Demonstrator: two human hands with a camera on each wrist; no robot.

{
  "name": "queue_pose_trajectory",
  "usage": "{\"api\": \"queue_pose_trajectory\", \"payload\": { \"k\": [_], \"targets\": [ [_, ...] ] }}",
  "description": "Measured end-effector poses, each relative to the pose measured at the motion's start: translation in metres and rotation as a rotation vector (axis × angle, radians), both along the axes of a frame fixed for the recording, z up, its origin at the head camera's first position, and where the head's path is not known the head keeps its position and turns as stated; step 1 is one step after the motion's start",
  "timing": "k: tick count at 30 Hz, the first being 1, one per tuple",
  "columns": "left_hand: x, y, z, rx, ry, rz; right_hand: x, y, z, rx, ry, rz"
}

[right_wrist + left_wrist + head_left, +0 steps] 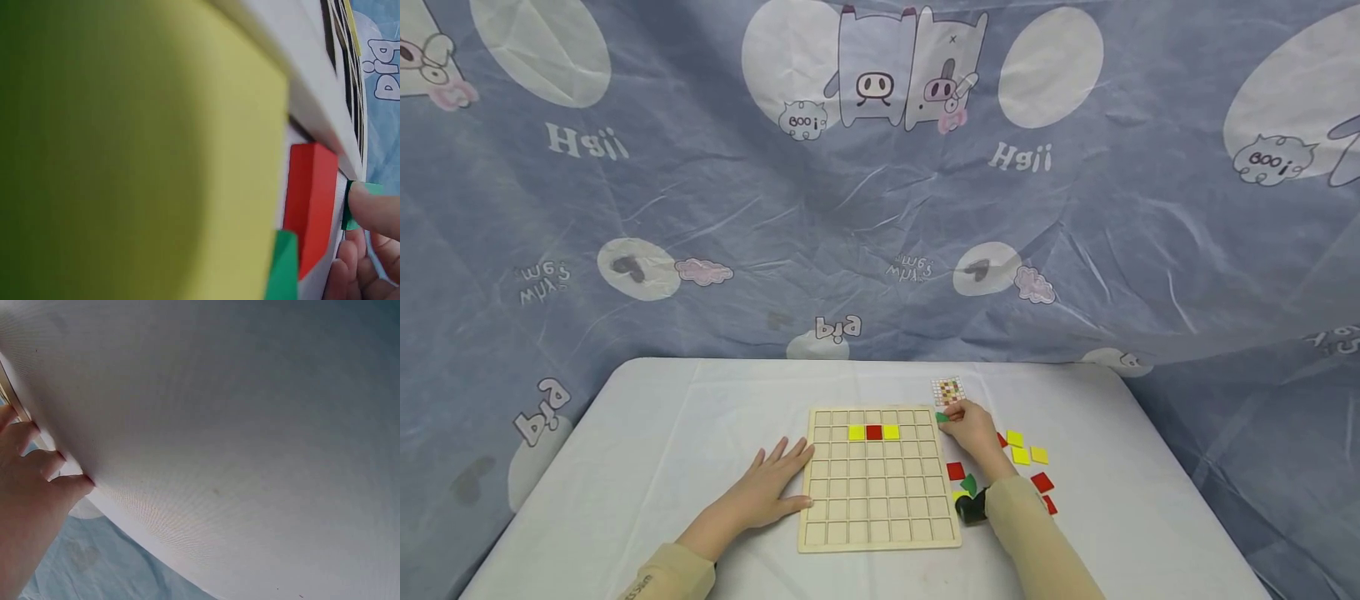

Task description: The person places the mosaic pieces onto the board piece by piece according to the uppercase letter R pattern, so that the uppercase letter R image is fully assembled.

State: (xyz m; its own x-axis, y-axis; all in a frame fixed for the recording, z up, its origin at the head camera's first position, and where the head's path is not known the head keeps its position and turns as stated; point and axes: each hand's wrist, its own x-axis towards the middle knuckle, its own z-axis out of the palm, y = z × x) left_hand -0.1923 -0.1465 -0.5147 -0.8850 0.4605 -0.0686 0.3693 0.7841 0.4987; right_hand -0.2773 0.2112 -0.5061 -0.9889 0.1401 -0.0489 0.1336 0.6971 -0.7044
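A pale wooden grid board (880, 550) lies on the table; in its second row a red square tile (874, 432) sits between two yellow square tiles (857, 432). My left hand (767, 492) rests with spread fingers at the board's left edge, fingertips touching it. By the upper right corner, my right hand (972, 429) pinches a green tile (942, 417), whose full shape is partly covered. In the right wrist view, the thumb lies over that green tile (374, 187), close to the board's side.
A small printed pattern card (948, 391) lies beyond the right hand. Right of the board are loose red tiles (1042, 482), yellow tiles (1020, 456) and a green rounded tile (969, 484). The black wrist camera (972, 508) hides part of them. A patterned cloth (880, 208) hangs behind the table.
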Motion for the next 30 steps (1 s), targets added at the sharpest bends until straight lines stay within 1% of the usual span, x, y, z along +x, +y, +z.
{"api": "queue_pose_trajectory", "payload": {
  "k": [3,8,11,14,19,24,30],
  "targets": [
    [0.000,0.000,0.000,0.005,0.000,-0.004,0.003,0.001,0.002,-0.031,0.013,-0.009],
    [0.000,0.001,0.001,0.003,-0.005,0.001,0.009,0.001,0.008,-0.096,0.068,-0.012],
    [0.001,0.001,0.002,-0.002,-0.005,0.009,0.011,-0.005,0.011,-0.146,0.061,0.014],
    [0.001,0.000,0.001,-0.004,-0.004,0.013,0.013,-0.014,0.013,-0.165,0.041,0.056],
    [0.001,0.001,0.000,-0.012,-0.004,0.019,0.018,-0.032,0.014,-0.128,0.020,0.122],
    [0.001,0.001,0.000,-0.026,0.004,0.026,0.022,-0.044,0.013,-0.081,0.037,0.167],
    [0.001,0.001,0.000,-0.034,0.009,0.025,0.023,-0.047,0.009,-0.044,0.059,0.183]
  ]
}}
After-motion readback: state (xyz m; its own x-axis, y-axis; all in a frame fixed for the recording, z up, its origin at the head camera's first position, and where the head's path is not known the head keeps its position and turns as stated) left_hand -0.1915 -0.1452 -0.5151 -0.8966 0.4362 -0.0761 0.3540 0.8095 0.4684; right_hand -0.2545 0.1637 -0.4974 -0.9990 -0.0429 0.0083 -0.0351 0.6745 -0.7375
